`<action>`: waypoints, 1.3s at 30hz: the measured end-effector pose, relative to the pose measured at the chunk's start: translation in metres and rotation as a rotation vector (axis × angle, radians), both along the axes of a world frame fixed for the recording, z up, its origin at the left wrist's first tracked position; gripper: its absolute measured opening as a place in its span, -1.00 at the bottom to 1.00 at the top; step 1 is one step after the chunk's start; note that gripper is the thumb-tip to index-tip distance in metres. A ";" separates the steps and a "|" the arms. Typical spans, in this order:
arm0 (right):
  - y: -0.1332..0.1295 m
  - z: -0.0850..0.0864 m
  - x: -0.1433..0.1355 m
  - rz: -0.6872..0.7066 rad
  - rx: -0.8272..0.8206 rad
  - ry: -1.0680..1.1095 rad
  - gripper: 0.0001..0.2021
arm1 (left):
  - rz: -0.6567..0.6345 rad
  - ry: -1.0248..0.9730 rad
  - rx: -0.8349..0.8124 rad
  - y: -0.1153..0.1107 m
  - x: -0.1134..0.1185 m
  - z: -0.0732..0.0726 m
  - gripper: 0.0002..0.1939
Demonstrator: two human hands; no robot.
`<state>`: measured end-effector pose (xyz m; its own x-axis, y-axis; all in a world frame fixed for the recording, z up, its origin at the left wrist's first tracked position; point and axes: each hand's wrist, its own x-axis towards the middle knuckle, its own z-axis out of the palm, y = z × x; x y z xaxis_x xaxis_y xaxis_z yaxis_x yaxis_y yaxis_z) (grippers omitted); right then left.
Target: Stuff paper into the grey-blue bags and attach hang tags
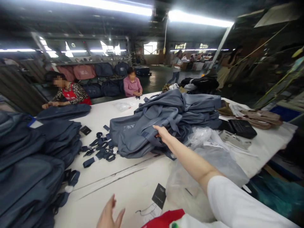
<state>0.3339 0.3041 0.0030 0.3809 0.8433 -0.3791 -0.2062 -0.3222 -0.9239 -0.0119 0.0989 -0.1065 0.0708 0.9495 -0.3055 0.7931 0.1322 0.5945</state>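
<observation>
Blue-grey fabric bags (133,134) lie heaped in the middle of the white table (95,193). My right hand (161,133) reaches out to the heap and is closed on a strap of the front bag. Near the bottom edge, my left hand (111,213) is raised over the table, fingers apart and holding nothing. A black tag (159,194) with a string lies to its right. Loose dark straps with buckles (102,148) lie left of the heap. Beside my right forearm is a clear plastic bag (185,186).
Another pile of dark blue bags (28,164) fills the left side. Two seated people (133,85) are across the table. A black pouch (242,128) and folded brown fabric (263,118) lie at the right.
</observation>
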 end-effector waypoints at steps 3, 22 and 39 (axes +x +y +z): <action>-0.026 0.055 -0.053 0.220 0.199 -0.007 -0.68 | 0.095 0.113 0.712 0.015 0.004 0.083 -0.08; -0.182 0.017 -0.236 2.001 0.191 -0.721 -0.57 | -0.145 -0.396 -0.144 -0.076 -0.122 0.052 -0.48; -0.116 0.065 -0.237 1.583 0.259 -0.905 -0.72 | 0.230 -0.865 -0.507 -0.049 -0.130 0.059 -0.45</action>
<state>0.0973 0.1882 0.0685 -0.7433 0.5685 -0.3526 0.6411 0.4547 -0.6183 -0.1423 0.0503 -0.0471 0.2899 0.7416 -0.6049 0.0440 0.6211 0.7825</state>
